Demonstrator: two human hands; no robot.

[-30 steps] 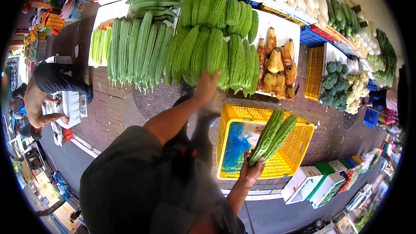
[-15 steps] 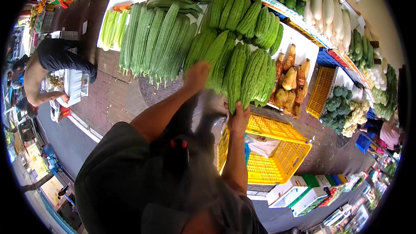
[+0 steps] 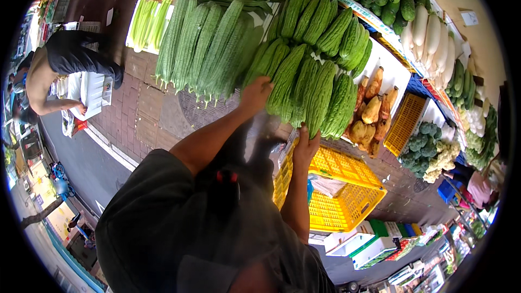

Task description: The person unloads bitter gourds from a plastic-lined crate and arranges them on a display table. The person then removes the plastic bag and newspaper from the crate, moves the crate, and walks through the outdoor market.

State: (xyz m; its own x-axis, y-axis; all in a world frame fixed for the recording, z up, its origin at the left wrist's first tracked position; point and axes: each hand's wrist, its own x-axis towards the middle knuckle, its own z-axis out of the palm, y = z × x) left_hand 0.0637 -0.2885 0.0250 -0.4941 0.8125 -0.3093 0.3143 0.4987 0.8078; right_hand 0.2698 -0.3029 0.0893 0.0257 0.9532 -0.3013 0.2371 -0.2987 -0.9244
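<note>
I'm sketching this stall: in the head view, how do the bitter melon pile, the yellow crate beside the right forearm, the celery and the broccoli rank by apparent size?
Largest to smallest:
1. Bitter melon pile
2. Yellow crate, partly hidden by the forearm
3. Celery and broccoli: too alike to rank

i wear a loose shirt (image 3: 152, 228) of dark charcoal grey, its cloth softly creased. the left sleeve (image 3: 165, 171) is short and wide, leaving my forearm (image 3: 214, 135) bare. my left hand (image 3: 256, 96) and right hand (image 3: 307, 145) are ungloved. at my front sits a small red-and-black piece (image 3: 227, 177), too blurred to name.
</note>
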